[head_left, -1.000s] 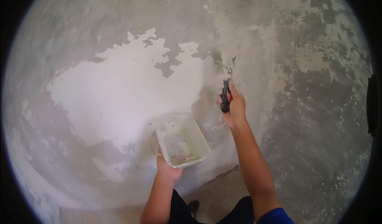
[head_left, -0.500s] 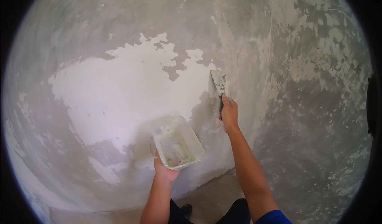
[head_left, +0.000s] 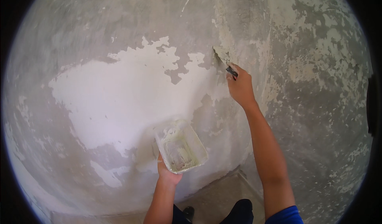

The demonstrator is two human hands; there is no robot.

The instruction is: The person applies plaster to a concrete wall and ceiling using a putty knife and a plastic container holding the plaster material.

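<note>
My right hand (head_left: 241,86) grips the dark handle of a putty knife (head_left: 221,56), its blade tilted against the grey wall near the inner corner. White filler smears coat the blade. Just left of it spreads a broad white patch of filler (head_left: 115,98) with a ragged upper edge. Lower down, my left hand (head_left: 169,172) holds a rectangular plastic tub (head_left: 197,146) from beneath and its left side. The tub is tipped so its inside faces me, and pale putty residue clings to its walls and bottom. Most of the left fingers are hidden behind it.
A second wall (head_left: 314,116), grey with scattered pale patches, meets the first at a corner on the right. Below lies the floor (head_left: 219,188), with my feet close to the wall's base. A dark object (head_left: 372,104) stands at the far right edge.
My right hand has moved up and slightly right with the putty knife, whose blade now leans up to the left. The left hand and tub have shifted slightly down and right in view.
</note>
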